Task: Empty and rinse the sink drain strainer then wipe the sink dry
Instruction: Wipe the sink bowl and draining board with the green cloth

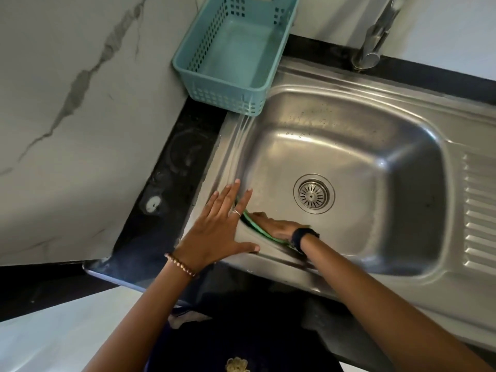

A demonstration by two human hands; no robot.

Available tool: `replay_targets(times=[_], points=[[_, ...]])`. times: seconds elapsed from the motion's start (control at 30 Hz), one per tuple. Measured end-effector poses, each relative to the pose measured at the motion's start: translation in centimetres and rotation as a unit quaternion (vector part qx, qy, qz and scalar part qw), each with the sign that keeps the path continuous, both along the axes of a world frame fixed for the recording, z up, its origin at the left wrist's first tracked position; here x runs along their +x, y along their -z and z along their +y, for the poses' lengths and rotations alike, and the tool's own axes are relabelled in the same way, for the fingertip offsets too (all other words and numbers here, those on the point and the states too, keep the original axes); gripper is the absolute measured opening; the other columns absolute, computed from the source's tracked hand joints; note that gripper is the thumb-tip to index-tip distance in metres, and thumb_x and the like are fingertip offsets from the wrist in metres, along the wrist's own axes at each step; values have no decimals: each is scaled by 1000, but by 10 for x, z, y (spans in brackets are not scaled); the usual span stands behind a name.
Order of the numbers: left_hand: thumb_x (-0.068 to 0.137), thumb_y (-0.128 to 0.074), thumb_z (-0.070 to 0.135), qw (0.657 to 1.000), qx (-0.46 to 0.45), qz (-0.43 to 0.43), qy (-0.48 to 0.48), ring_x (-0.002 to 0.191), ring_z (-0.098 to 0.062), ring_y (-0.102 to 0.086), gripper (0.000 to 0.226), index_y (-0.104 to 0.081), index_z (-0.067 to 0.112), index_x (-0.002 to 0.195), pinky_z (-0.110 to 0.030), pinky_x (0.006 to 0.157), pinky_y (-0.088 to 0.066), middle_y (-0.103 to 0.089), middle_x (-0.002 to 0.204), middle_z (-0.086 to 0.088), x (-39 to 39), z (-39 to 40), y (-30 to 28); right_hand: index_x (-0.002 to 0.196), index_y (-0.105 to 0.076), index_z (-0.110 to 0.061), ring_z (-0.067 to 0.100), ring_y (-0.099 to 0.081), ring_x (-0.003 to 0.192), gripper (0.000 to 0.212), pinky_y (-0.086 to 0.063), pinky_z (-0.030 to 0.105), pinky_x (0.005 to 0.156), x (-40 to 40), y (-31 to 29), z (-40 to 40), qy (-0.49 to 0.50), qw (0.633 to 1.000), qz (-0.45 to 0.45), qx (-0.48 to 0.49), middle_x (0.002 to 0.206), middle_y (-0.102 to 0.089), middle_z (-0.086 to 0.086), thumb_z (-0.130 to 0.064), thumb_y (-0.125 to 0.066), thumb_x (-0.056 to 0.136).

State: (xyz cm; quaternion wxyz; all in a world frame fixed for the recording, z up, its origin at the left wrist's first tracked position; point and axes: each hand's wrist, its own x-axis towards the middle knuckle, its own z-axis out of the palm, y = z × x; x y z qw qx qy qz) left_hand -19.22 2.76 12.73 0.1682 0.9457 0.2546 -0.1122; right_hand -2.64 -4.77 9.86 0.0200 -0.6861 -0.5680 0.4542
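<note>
A stainless steel sink (349,146) fills the middle of the head view, with the round drain strainer (313,194) seated in its drain. My left hand (217,226) lies flat with fingers spread on the sink's near-left rim, holding nothing. My right hand (276,224) is inside the basin at the near-left corner, pressing a green cloth (257,229) against the sink wall. Only a thin green edge of the cloth shows beside the hand. A dark band sits on my right wrist.
A teal plastic basket (233,52) stands on the back-left corner, overhanging the sink rim. The faucet (375,33) rises at the back. A ribbed drainboard (477,210) lies to the right. Black countertop (171,183) and a marble wall are on the left.
</note>
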Motion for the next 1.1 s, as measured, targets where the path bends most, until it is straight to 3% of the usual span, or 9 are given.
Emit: replay_targets(times=[0.07, 0.13, 0.23, 0.37, 0.5, 0.57, 0.73, 0.93, 1.1], points=[[71, -42, 77, 1000, -9, 0, -9, 143, -23, 19, 108, 29, 26, 135, -30, 113, 16, 24, 154, -10, 1, -1, -1, 149, -9, -21, 20, -6, 147, 61, -2, 40, 119, -13, -7, 7, 57, 986, 112, -107, 159, -9, 0, -52, -13, 97], [72, -43, 76, 1000, -10, 10, -7, 143, -23, 19, 107, 27, 27, 137, -33, 113, 17, 24, 154, -10, 3, -2, -1, 148, -16, -24, 19, -13, 145, 58, -3, 33, 117, -16, -15, 4, 143, 960, 143, -192, 158, -16, -1, -51, -15, 97], [73, -40, 76, 999, -12, 40, -3, 144, -24, 17, 103, 15, 27, 145, -41, 114, 16, 19, 156, -8, 8, -6, -1, 147, -24, -26, 19, -21, 143, 57, -9, 26, 112, 4, -18, -29, 187, 949, 114, -226, 154, -24, -6, -53, -17, 97], [79, -34, 72, 997, -58, 54, -8, 146, -18, 9, 89, -2, 26, 148, -47, 112, 20, 3, 159, -4, 21, -20, 1, 145, -20, -34, 2, -25, 127, 53, -12, 13, 97, 48, -44, -90, 138, 956, 46, -256, 134, -16, -36, -52, -9, 97], [87, -27, 66, 996, -68, 63, 7, 146, -12, -5, 72, -23, 26, 146, -49, 111, 22, -23, 155, 1, 26, -37, 1, 149, -14, -20, 19, -12, 145, 55, -7, 29, 116, 91, -50, -133, 180, 918, -89, -342, 154, -8, -10, -44, -10, 100], [89, -25, 63, 997, -43, 57, 15, 145, -12, -13, 66, -31, 26, 143, -51, 112, 20, -33, 151, 3, 26, -42, -1, 148, -17, -24, 22, -11, 146, 62, -3, 36, 118, 90, -47, -132, 150, 917, -114, -352, 158, -12, -2, -56, -12, 96], [92, -38, 51, 997, -70, 1, -24, 141, -8, -24, 58, -33, 23, 142, -46, 118, 12, -38, 147, 4, 26, -52, -10, 143, -34, -30, 24, -27, 142, 67, -17, 37, 116, 45, -21, -78, 160, 950, -49, -265, 154, -28, 3, -68, -27, 88], [89, -55, 23, 972, -125, -159, -122, 140, -13, -30, 55, -36, 16, 141, -30, 118, 0, -40, 147, -4, 35, -86, -17, 144, -30, -26, 24, -25, 141, 63, -12, 45, 117, 20, -9, -57, 135, 961, 126, -205, 153, -29, 3, -59, -21, 92], [92, -46, 39, 987, -107, -74, -90, 136, -9, -36, 48, -38, 26, 138, -38, 118, -2, -48, 140, 4, 66, -131, -10, 144, -31, -24, 25, -26, 141, 66, -12, 42, 116, 77, -12, -120, 121, 964, 33, -233, 154, -27, 3, -63, -22, 91]])
